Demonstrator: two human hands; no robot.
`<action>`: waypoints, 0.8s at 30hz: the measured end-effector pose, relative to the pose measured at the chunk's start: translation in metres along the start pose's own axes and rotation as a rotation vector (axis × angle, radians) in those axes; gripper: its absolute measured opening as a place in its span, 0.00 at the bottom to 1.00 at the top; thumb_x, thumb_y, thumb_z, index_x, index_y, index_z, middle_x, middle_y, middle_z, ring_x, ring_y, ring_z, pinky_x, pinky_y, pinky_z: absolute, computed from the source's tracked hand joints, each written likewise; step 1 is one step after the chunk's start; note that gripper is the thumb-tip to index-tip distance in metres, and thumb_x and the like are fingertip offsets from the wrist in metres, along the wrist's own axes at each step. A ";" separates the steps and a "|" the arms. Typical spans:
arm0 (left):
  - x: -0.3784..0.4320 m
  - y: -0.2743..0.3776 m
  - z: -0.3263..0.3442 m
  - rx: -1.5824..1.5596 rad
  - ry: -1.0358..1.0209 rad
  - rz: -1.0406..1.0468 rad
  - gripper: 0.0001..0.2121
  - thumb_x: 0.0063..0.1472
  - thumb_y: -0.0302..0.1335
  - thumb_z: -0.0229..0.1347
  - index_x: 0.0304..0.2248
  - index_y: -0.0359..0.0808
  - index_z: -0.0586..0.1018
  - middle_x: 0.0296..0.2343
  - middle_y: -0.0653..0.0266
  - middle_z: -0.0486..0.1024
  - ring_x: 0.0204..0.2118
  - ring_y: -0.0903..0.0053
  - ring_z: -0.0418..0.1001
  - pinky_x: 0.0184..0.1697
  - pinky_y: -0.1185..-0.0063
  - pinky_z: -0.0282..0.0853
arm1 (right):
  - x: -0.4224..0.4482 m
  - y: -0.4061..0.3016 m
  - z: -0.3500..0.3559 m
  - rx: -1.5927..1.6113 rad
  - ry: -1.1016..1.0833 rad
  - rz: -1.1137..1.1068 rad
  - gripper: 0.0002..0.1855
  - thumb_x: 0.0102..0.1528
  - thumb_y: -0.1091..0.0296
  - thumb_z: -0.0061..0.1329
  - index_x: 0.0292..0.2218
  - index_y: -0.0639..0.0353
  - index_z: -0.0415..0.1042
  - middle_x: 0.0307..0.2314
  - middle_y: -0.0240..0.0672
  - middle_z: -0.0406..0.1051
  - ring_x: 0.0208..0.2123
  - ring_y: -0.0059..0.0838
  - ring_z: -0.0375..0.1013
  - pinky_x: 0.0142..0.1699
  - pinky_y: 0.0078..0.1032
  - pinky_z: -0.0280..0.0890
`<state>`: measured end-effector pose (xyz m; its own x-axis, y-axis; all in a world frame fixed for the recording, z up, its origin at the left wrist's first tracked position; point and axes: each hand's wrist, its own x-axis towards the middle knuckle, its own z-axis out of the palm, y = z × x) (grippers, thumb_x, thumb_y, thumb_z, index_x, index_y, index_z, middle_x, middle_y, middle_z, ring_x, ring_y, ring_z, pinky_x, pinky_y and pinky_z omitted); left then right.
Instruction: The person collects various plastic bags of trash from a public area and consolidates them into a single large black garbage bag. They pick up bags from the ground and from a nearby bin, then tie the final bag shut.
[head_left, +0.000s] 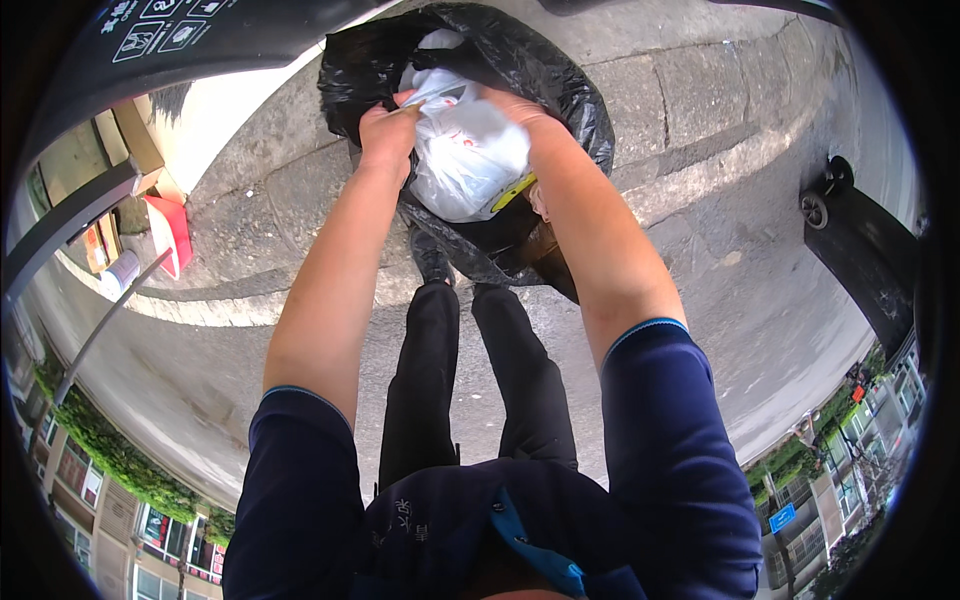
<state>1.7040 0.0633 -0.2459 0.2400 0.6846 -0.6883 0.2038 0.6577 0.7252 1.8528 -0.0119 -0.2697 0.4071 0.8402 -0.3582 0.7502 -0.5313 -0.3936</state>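
A large black plastic garbage bag (592, 105) lies wide-mouthed in front of me above the pavement, with rubbish inside. A full white plastic bag (469, 161) with red and yellow marks rests in its mouth. My left hand (388, 135) grips the gathered top of the white bag from its left side. My right hand (510, 105) is at the upper right of the white bag, blurred, its fingers partly hidden by plastic; its grip cannot be made out. Beneath my right forearm, something pale and something brown show inside the black bag.
Top left is a dark bin (225, 37) with pictograms. A red dustpan (171, 236), a white cylindrical container (120, 271) and cardboard (99, 244) stand at the left. A black wheeled bin (862, 240) lies at the right. A kerb edge (225, 309) crosses by my feet.
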 end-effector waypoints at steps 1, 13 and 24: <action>0.001 0.000 0.001 -0.024 -0.024 -0.053 0.10 0.48 0.18 0.53 0.33 0.30 0.76 0.28 0.66 0.74 0.28 0.82 0.69 0.33 0.84 0.64 | 0.002 0.013 0.008 -0.053 0.130 -0.038 0.19 0.52 0.61 0.35 0.44 0.58 0.65 0.43 0.49 0.63 0.47 0.45 0.62 0.54 0.32 0.53; 0.000 0.016 -0.026 0.663 -0.277 -0.245 0.22 0.52 0.41 0.53 0.35 0.25 0.73 0.28 0.61 0.74 0.25 0.79 0.70 0.24 0.82 0.63 | -0.046 -0.026 -0.069 0.187 -0.393 0.221 0.23 0.51 0.56 0.41 0.46 0.57 0.64 0.39 0.49 0.67 0.44 0.44 0.65 0.50 0.33 0.57; 0.000 0.002 0.006 0.547 -0.277 0.102 0.18 0.44 0.24 0.58 0.36 0.26 0.71 0.32 0.54 0.74 0.32 0.73 0.73 0.35 0.79 0.67 | -0.060 -0.032 -0.071 -0.060 -0.160 0.015 0.20 0.48 0.51 0.44 0.39 0.53 0.68 0.27 0.44 0.72 0.32 0.42 0.71 0.37 0.34 0.65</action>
<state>1.7105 0.0625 -0.2445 0.5064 0.5803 -0.6378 0.6063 0.2864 0.7419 1.8413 -0.0378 -0.1750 0.3342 0.8017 -0.4956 0.7762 -0.5324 -0.3378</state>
